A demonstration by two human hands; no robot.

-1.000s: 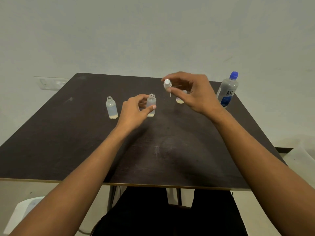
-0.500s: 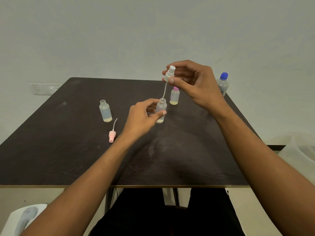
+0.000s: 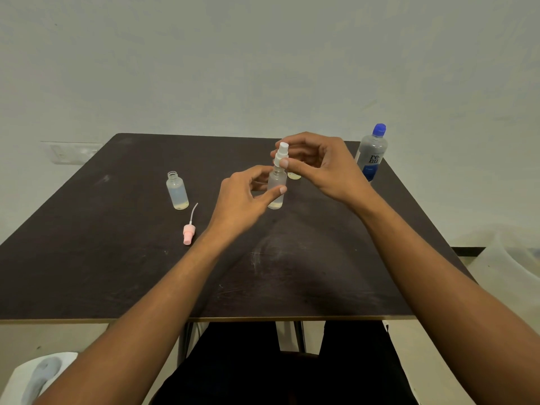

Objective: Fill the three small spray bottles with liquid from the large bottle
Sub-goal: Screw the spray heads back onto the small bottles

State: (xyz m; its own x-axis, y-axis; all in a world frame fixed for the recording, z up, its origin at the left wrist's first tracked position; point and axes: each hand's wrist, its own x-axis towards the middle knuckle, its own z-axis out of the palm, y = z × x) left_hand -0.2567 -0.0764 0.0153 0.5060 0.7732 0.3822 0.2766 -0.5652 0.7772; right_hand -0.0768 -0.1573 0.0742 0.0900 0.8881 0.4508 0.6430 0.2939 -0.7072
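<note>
A scuffed dark table [image 3: 87, 273] stands before a pale wall [image 3: 263, 54] bearing a white switch plate [image 3: 73, 153]; a translucent tub [image 3: 502, 258] sits to its right.

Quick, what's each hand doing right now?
Left hand: holding the small clear plastic bottle.
Right hand: pinching the white spray cap.

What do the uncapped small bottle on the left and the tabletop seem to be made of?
The uncapped small bottle looks like frosted, translucent plastic: cloudy walls, liquid dimly visible at the bottom. The tabletop is probably dark matte laminate over board, given its scuffs and pale front edge.
</note>
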